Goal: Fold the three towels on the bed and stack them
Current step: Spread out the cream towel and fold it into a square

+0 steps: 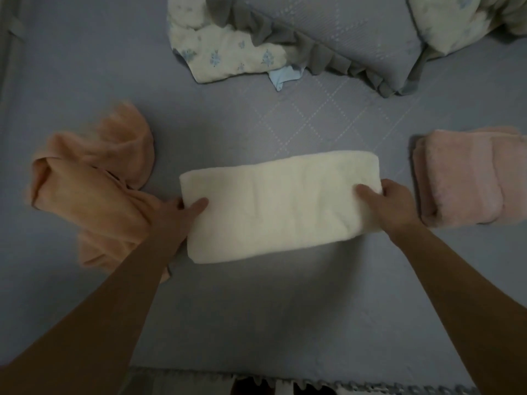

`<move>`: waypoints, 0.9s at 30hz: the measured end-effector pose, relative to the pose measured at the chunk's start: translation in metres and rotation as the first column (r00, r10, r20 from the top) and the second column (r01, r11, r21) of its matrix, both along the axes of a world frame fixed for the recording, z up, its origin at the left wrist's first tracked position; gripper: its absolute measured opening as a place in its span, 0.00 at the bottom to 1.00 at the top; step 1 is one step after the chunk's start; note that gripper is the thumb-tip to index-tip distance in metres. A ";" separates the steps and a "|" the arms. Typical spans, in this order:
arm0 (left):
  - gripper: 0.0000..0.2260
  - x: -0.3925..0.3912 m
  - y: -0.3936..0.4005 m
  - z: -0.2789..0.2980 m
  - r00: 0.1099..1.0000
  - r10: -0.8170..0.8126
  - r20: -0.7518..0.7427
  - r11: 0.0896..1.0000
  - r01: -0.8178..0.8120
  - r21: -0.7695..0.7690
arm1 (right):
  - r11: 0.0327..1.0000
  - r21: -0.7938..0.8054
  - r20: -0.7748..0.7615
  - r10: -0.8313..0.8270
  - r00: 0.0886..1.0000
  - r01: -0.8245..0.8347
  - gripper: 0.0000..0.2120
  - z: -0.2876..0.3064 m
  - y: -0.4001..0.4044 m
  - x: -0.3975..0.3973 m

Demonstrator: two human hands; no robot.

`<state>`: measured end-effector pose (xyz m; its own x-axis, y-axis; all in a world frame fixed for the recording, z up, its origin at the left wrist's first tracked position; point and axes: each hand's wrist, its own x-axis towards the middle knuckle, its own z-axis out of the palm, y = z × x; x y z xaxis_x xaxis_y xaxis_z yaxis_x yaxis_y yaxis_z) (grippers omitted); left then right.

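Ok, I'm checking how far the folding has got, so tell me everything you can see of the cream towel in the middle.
The cream terry towel is folded into a thick long rectangle, lying flat and slightly skewed on the grey-blue quilted bedspread. Its surface looks soft and fluffy. The left hand grips its left end, the right hand its right end, thumbs on top. It does not touch the folded pink towel.

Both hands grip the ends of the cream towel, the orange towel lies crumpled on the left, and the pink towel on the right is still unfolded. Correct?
Not quite. The head view shows the pink towel already folded; the rest is correct: left hand and right hand grip the cream towel, orange towel crumpled.
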<state>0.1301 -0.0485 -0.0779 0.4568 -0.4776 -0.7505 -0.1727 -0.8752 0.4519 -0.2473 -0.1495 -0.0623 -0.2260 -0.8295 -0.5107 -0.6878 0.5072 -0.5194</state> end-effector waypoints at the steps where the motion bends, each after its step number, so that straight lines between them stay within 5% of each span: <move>1: 0.30 0.000 0.005 0.004 0.999 0.011 -0.041 1.000 -0.011 -0.010 | 0.999 -0.022 0.052 -0.034 0.998 0.035 0.13 0.005 0.006 -0.001; 6: 0.11 0.002 0.026 0.004 0.950 0.219 -0.224 0.963 -0.247 -0.109 | 0.939 -0.087 0.261 -0.300 0.918 0.332 0.06 0.014 0.021 -0.010; 11: 0.22 0.002 0.037 -0.018 0.990 0.036 -0.137 0.999 -0.040 -0.031 | 0.965 0.221 0.068 -0.158 0.985 0.140 0.19 -0.013 0.020 -0.010; 17: 0.22 0.001 0.025 -0.006 0.983 0.081 -0.166 0.984 -0.105 -0.143 | 0.986 -0.002 0.015 -0.168 0.986 0.168 0.13 -0.005 0.017 0.000; 20: 0.23 0.002 0.019 -0.003 0.986 0.068 -0.151 0.982 -0.093 -0.163 | 0.985 0.107 -0.015 -0.134 0.991 0.134 0.16 -0.009 0.017 -0.004; 22: 0.27 0.000 0.015 -0.004 0.995 -0.034 -0.092 0.984 0.017 -0.177 | 0.986 0.139 -0.047 -0.085 0.995 0.090 0.21 -0.011 0.012 -0.004; 25: 0.33 0.000 0.010 -0.002 0.980 -0.118 0.162 0.943 0.162 -0.290 | 0.996 -0.089 -0.104 -0.027 0.994 0.018 0.28 -0.006 0.000 0.003; 27: 0.33 -0.002 -0.002 0.000 0.888 -0.234 0.397 0.854 0.383 -0.353 | 0.945 -0.181 -0.204 0.234 0.950 -0.272 0.31 -0.004 -0.008 0.015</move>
